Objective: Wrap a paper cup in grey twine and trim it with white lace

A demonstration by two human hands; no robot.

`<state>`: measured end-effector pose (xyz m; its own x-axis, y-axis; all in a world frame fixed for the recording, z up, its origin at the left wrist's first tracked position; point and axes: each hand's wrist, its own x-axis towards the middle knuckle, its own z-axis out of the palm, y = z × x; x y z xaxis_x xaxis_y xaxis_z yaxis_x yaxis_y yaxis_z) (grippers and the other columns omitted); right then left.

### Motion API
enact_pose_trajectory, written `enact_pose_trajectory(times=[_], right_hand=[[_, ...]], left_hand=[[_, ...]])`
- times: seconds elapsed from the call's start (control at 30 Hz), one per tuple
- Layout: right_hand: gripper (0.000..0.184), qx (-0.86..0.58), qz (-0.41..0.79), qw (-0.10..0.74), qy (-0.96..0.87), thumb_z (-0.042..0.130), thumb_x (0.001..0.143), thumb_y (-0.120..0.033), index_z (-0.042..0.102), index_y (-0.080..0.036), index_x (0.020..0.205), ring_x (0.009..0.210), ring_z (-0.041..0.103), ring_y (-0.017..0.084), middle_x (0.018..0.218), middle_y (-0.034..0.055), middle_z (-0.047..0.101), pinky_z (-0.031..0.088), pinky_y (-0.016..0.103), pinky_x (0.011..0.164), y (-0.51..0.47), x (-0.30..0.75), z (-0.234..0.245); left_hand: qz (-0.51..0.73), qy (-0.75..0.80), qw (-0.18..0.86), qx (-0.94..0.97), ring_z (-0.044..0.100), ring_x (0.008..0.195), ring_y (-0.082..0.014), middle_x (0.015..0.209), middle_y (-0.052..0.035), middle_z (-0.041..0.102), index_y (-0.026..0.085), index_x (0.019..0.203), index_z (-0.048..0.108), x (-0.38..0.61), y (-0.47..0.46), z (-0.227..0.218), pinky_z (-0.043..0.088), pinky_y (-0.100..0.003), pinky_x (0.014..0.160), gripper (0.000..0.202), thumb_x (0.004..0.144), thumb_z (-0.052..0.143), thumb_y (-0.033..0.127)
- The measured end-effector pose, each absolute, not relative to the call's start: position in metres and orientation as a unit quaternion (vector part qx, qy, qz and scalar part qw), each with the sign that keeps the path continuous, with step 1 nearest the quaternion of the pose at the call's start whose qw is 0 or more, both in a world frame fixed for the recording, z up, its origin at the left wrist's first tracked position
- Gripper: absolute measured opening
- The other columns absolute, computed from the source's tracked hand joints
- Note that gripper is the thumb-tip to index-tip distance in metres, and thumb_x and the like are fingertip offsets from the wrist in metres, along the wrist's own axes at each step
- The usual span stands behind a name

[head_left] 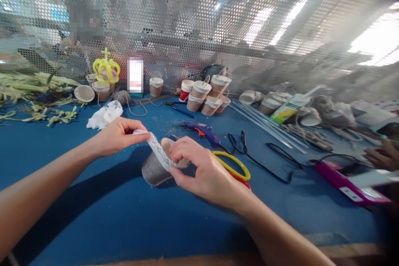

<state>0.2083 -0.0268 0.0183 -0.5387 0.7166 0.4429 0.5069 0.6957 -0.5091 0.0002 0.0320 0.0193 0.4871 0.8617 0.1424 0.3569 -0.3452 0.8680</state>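
Note:
My right hand grips a twine-wrapped paper cup lying tilted just above the blue table. A strip of white lace ribbon runs across the cup's rim. My left hand pinches the free end of that ribbon, pulling it out to the left. Both hands are closed on what they hold.
A blue glue gun with a black cord, yellow-and-red scissors and clear glue sticks lie behind my hands. Several finished cups stand at the mesh screen. White lace, palm leaves, a pink box and another person's hand are nearby.

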Motion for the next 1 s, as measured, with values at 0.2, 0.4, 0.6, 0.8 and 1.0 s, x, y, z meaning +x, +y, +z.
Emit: enact_pose_trajectory(times=[0.2, 0.4, 0.6, 0.8, 1.0], right_hand=[[0.014, -0.333, 0.166, 0.324, -0.870, 0.051, 0.072, -0.010, 0.047, -0.021, 0.066, 0.073, 0.051, 0.016, 0.069, 0.0020, 0.057, 0.047, 0.033, 0.071, -0.029, 0.207, 0.019], [0.016, -0.308, 0.176, 0.327, -0.876, 0.051, 0.071, -0.007, 0.046, -0.021, 0.069, 0.076, 0.050, 0.016, 0.071, 0.0021, 0.056, 0.046, 0.033, 0.071, -0.032, 0.205, 0.020], [0.017, -0.290, 0.188, 0.322, -0.881, 0.054, 0.069, -0.006, 0.045, -0.020, 0.070, 0.078, 0.050, 0.016, 0.076, 0.0038, 0.057, 0.046, 0.033, 0.074, -0.033, 0.204, 0.019], [0.018, -0.264, 0.198, 0.327, -0.886, 0.055, 0.069, -0.006, 0.045, -0.020, 0.071, 0.080, 0.051, 0.016, 0.077, 0.0036, 0.057, 0.045, 0.034, 0.077, -0.035, 0.202, 0.020], [0.019, -0.233, 0.226, 0.341, -0.882, 0.056, 0.069, -0.004, 0.045, -0.020, 0.070, 0.083, 0.051, 0.016, 0.074, 0.0019, 0.056, 0.044, 0.034, 0.080, -0.034, 0.202, 0.018]], left_hand=[[0.299, 0.395, 0.424, 0.758, 0.032, 0.048, -0.0073, 0.049, 0.0047, 0.039, 0.014, 0.057, 0.058, 0.004, 0.032, 0.016, 0.026, -0.019, 0.045, 0.025, 0.069, 0.058, 0.036], [0.272, 0.385, 0.427, 0.772, 0.035, 0.052, -0.0084, 0.054, 0.0037, 0.043, 0.014, 0.059, 0.058, 0.004, 0.033, 0.011, 0.029, -0.019, 0.048, 0.028, 0.071, 0.056, 0.039], [0.247, 0.382, 0.447, 0.771, 0.035, 0.054, -0.0087, 0.056, 0.0037, 0.042, 0.014, 0.061, 0.058, 0.004, 0.033, 0.005, 0.028, -0.020, 0.050, 0.029, 0.072, 0.056, 0.041], [0.226, 0.372, 0.459, 0.774, 0.032, 0.055, -0.0086, 0.056, 0.0043, 0.040, 0.013, 0.061, 0.054, 0.005, 0.032, 0.004, 0.026, -0.021, 0.051, 0.032, 0.074, 0.054, 0.043], [0.206, 0.360, 0.492, 0.765, 0.032, 0.054, -0.0079, 0.056, 0.0049, 0.039, 0.013, 0.059, 0.052, 0.007, 0.031, 0.004, 0.027, -0.020, 0.051, 0.032, 0.074, 0.053, 0.041]])
